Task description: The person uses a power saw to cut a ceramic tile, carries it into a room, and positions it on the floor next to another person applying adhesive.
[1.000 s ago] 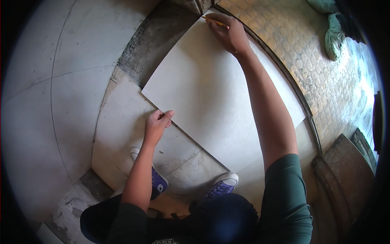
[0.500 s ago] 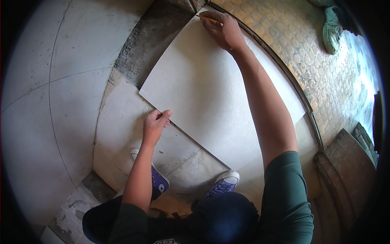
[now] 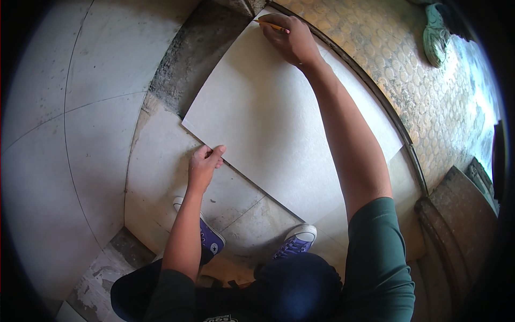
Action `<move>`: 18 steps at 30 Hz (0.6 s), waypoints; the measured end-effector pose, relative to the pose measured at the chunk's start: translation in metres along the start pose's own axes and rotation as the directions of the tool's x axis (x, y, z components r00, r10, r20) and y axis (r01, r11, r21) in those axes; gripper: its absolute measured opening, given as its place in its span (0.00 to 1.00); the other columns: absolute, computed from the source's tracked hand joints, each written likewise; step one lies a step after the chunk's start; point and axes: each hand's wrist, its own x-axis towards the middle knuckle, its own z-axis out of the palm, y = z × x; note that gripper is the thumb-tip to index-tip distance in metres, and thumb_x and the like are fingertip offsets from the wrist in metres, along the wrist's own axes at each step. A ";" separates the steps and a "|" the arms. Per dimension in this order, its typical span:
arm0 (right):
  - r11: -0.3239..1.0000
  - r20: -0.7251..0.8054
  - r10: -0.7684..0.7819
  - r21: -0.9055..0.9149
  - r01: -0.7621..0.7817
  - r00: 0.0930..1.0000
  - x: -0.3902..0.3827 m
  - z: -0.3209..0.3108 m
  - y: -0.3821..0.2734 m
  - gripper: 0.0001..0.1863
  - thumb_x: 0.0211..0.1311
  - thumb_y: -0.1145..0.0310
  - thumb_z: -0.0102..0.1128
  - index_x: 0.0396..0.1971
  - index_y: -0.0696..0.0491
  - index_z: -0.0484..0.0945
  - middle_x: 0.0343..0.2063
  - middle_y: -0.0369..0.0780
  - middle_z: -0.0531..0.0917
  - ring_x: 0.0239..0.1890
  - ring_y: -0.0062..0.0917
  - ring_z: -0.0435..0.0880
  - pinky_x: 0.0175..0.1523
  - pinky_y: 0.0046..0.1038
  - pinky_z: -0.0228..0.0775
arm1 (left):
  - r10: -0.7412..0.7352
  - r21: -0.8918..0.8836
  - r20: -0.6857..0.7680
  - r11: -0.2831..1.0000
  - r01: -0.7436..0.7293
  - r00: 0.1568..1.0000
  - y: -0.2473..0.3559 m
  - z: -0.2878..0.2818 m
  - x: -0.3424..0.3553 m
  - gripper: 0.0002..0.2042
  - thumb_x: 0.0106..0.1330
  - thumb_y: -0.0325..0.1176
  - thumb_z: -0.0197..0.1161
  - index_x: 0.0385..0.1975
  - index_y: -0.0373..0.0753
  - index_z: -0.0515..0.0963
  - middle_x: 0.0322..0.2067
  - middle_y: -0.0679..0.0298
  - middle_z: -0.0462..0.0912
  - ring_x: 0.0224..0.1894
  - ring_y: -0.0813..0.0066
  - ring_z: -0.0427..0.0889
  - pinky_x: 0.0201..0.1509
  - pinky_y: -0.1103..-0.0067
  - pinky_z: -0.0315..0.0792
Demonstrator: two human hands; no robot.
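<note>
A large white floor tile [image 3: 257, 112] lies at an angle in front of me, over the paler tiled floor. At its far corner my right hand [image 3: 292, 40] grips a yellow pencil [image 3: 274, 26], whose tip meets the tile's far left corner. My left hand [image 3: 205, 163] is closed at the tile's near left edge, thumb on top and the fingers curled at the rim. Part of the tile is covered by my right forearm.
A dark rough strip of bare floor [image 3: 185, 53] runs along the tile's left. Beyond a curved dark edging [image 3: 365, 78] lies yellowish round-patterned flooring [image 3: 386, 48], where a light green shoe [image 3: 435, 40] stands. My purple shoes [image 3: 295, 241] are close to the tile's near edge.
The view has shifted slightly. My right hand with the pencil sits a little further left at the far corner; my left hand keeps its place on the edge.
</note>
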 end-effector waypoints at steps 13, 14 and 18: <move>1.000 -0.003 0.018 -0.009 -0.018 1.000 0.001 0.002 0.003 0.18 0.65 0.60 0.60 0.49 0.54 0.85 0.40 0.48 0.88 0.43 0.41 0.88 0.53 0.35 0.77 | 0.005 0.001 0.003 1.000 -0.005 1.000 -0.001 0.000 0.000 0.17 0.69 0.47 0.68 0.35 0.35 0.81 0.26 0.67 0.80 0.29 0.82 0.78 0.36 0.83 0.73; 1.000 -0.003 0.018 -0.009 -0.018 1.000 0.001 0.003 0.003 0.18 0.65 0.60 0.60 0.49 0.54 0.85 0.40 0.48 0.88 0.43 0.41 0.88 0.53 0.35 0.77 | 0.005 0.002 0.004 1.000 -0.005 1.000 -0.001 0.000 0.000 0.17 0.69 0.47 0.68 0.35 0.35 0.81 0.26 0.67 0.80 0.29 0.82 0.78 0.36 0.83 0.73; 1.000 -0.045 -0.005 0.003 0.005 0.999 0.001 0.006 0.010 0.17 0.64 0.55 0.59 0.45 0.46 0.87 0.35 0.49 0.87 0.43 0.45 0.86 0.52 0.41 0.77 | 0.003 0.007 0.005 1.000 -0.003 1.000 0.000 0.000 0.000 0.18 0.69 0.48 0.69 0.35 0.35 0.81 0.26 0.67 0.80 0.29 0.81 0.79 0.36 0.83 0.73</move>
